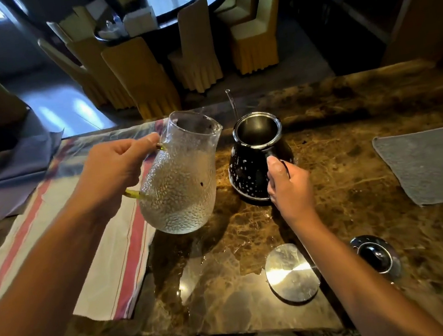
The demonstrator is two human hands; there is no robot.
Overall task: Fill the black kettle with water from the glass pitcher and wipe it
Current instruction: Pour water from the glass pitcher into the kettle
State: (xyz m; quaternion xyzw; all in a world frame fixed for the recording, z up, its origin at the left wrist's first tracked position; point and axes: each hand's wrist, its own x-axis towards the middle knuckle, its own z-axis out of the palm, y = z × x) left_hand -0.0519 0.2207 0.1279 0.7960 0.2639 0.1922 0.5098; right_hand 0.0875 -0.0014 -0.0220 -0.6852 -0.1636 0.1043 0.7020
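The left hand (111, 174) has its grip closed around the yellowish handle of the glass pitcher (179, 172), which it holds off the counter (354, 195) at centre frame, tilted slightly with its spout toward the black kettle (252, 164). The pitcher's dimpled glass shows water in its lower part. The kettle stands on the counter just right of the pitcher, lid off and mouth open, its black body speckled with white spots and its thin spout rising behind it. The right hand (289, 185) has its grip wrapped around the kettle's handle on the side nearer the camera, thumb lying along the top of the handle. A round metal lid (291, 272) lies flat on the counter in the lower centre-right, and a second round piece with a dark knob (376, 257) lies just to its right. A grey cloth (430, 165) is spread flat at the right edge. A red-striped cloth (110, 261) covers the counter's left part, under the left forearm.
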